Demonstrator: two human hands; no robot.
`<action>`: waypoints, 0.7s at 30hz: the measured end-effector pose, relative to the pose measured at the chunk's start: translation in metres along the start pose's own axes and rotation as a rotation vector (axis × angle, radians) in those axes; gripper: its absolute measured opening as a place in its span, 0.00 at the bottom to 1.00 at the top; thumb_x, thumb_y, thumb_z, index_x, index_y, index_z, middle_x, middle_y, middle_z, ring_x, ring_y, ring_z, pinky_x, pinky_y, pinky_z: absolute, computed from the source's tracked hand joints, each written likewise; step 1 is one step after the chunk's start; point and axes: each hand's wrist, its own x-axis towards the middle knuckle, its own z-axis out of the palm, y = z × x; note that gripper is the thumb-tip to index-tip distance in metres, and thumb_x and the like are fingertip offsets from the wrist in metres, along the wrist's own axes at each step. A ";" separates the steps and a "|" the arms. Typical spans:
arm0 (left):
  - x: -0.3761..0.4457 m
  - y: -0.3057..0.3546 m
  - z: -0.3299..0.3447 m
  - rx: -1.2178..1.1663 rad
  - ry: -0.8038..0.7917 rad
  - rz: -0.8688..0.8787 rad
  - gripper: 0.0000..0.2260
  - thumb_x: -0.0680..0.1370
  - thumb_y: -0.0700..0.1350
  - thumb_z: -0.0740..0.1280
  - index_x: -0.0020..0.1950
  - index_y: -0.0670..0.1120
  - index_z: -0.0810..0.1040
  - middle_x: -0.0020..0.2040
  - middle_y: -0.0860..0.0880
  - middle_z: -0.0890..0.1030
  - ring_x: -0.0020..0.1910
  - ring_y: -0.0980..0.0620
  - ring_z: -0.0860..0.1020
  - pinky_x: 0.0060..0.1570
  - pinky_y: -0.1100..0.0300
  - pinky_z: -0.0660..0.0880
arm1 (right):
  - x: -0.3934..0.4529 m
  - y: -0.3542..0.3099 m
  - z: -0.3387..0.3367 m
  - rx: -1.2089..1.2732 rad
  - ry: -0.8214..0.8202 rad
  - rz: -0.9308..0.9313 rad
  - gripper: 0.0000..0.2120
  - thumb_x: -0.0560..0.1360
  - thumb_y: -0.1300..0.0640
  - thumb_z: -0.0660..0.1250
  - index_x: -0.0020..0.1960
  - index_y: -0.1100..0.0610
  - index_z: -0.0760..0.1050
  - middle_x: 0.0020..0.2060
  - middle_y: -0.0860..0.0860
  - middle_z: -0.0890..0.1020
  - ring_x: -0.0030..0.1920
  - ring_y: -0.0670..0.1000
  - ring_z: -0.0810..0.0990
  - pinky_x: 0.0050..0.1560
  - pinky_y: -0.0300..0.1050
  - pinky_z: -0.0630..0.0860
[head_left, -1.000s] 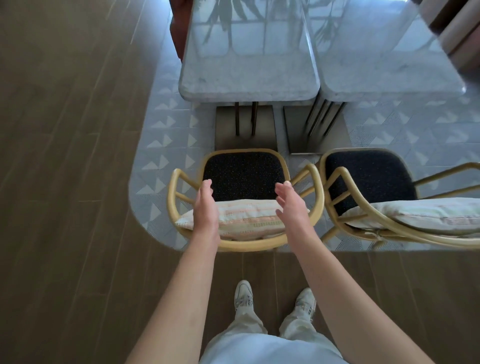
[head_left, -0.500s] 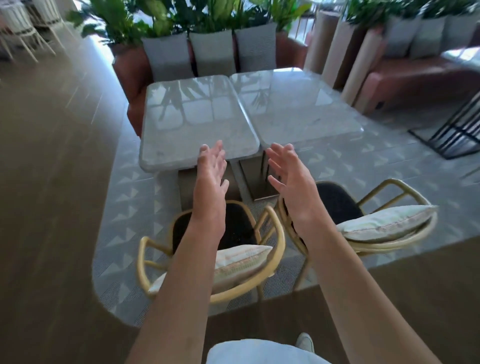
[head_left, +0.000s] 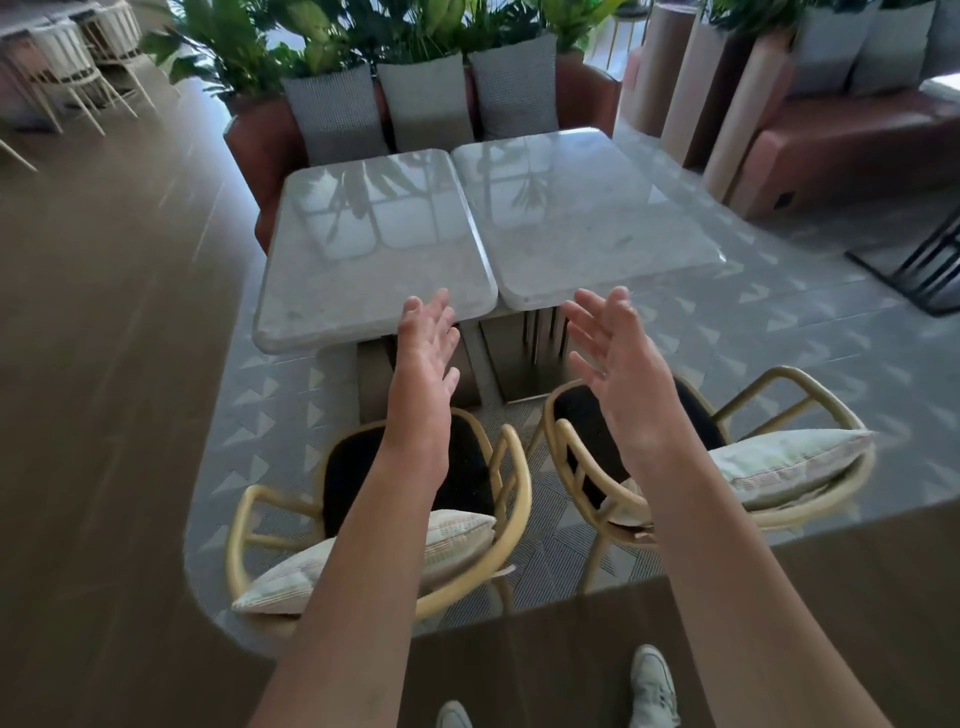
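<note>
Soft daylight from the far side glares off the marble worktop (head_left: 374, 244), mirroring window panes. Wide-angle edges bend and smear with motion blur.

Left chair (head_left: 349, 474) beside right chair (head_left: 583, 420), both before the tables (head_left: 374, 249); a cushion (head_left: 458, 536) on each

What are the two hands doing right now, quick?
Left hand: open, fingers straight, holding nothing, raised above the left chair.
Right hand: open, fingers spread, holding nothing.
</note>
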 end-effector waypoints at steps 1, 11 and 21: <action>0.003 -0.004 0.012 0.003 0.011 -0.007 0.35 0.75 0.68 0.48 0.78 0.54 0.65 0.79 0.50 0.65 0.78 0.53 0.64 0.78 0.45 0.54 | 0.007 -0.001 -0.012 0.000 -0.010 0.006 0.26 0.85 0.44 0.48 0.77 0.55 0.65 0.72 0.49 0.73 0.74 0.47 0.68 0.73 0.45 0.64; 0.024 -0.048 0.163 0.051 0.175 -0.053 0.35 0.77 0.68 0.47 0.80 0.53 0.64 0.79 0.51 0.66 0.77 0.53 0.65 0.78 0.45 0.55 | 0.088 -0.018 -0.153 -0.021 -0.157 0.084 0.27 0.84 0.41 0.47 0.75 0.54 0.68 0.71 0.47 0.74 0.72 0.44 0.70 0.77 0.50 0.61; 0.031 -0.056 0.221 0.085 0.268 -0.031 0.33 0.79 0.69 0.45 0.79 0.55 0.66 0.78 0.54 0.68 0.75 0.57 0.67 0.78 0.48 0.58 | 0.115 -0.026 -0.199 -0.013 -0.281 0.154 0.26 0.85 0.44 0.48 0.77 0.56 0.65 0.73 0.49 0.72 0.74 0.46 0.68 0.78 0.52 0.60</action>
